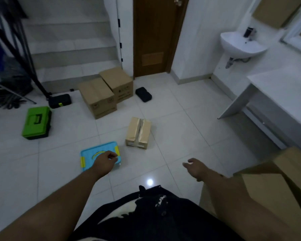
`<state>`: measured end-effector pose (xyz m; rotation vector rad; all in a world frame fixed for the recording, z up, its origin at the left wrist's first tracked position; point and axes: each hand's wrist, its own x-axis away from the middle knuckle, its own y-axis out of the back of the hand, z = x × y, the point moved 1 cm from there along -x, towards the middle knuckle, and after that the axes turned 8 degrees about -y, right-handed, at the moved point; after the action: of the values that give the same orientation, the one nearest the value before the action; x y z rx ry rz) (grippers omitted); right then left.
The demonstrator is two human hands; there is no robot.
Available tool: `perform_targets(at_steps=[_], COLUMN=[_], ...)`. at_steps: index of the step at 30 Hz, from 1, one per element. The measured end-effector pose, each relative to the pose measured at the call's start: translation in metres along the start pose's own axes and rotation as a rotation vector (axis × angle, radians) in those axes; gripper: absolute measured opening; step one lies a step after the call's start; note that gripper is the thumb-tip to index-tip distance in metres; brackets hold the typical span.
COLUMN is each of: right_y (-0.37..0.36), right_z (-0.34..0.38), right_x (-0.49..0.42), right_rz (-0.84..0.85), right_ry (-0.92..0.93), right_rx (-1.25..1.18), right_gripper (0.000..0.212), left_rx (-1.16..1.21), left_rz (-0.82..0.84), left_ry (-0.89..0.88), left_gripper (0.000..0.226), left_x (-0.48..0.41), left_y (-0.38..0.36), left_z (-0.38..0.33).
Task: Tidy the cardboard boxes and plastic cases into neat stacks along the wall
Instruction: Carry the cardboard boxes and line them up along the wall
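A: Any writing to read?

B: The two boxes (96, 97) (118, 82) in the upper middle carry dark printed marks on their fronts, too blurred to read. The taped box (138, 133) has a pale label on its near end, also unreadable.

A: And the room?

B: The floor (189, 122) is glossy white tile with a lamp glare at lower middle. There are stairs (68, 40) at upper left, a brown door (155, 35) at top middle, a wall sink (240, 43) at upper right and a white counter (285, 91) below it. A green toolbox (36, 121) sits at the left, with a black case (60, 100) above it and a second black case (143, 94) right of the two boxes. Another box (268, 192) fills the lower right corner.

A: Where is the blue case?

B: The blue case (89, 154), with yellow latches, lies flat on the floor just left of the taped box. The left hand (105, 161) overlaps its right half, fingers curled in and holding nothing; whether it touches the lid I cannot tell.

A: The other hand?

B: The right hand (196, 168) hangs right of centre, well apart from the case, with its fingers loose and parted.
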<state>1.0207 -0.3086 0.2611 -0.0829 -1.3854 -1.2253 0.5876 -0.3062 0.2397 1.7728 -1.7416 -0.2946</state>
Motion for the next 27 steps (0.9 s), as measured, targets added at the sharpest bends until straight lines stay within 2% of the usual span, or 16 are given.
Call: perform_targets(at_steps=[4, 8, 19, 27], right_y=[-0.044, -0.077, -0.13, -0.161], right_z=[0.12, 0.204, 0.323, 0.452], right_x=[0.018, 0.027, -0.01, -0.062], right_rz=[0.051, 0.065, 0.097, 0.121], right_ry=[0.166, 0.259, 0.284, 0.346], right_rx=[0.066, 0.147, 0.393, 0.424], right_gripper=[0.063, 0.06, 0.06, 0.053], left_rx=[-0.019, 0.025, 0.191, 0.207], left_rz=[-0.084, -0.163, -0.321, -0.406], left_ry=[0.062, 0.109, 0.257, 0.298], left_gripper=[0.011, 0.013, 0.017, 0.016], left_x=[-0.034, -0.045, -0.055, -0.126], left_y=[0.079, 0.139, 0.219, 0.293], left_z=[0.041, 0.074, 0.141, 0.152])
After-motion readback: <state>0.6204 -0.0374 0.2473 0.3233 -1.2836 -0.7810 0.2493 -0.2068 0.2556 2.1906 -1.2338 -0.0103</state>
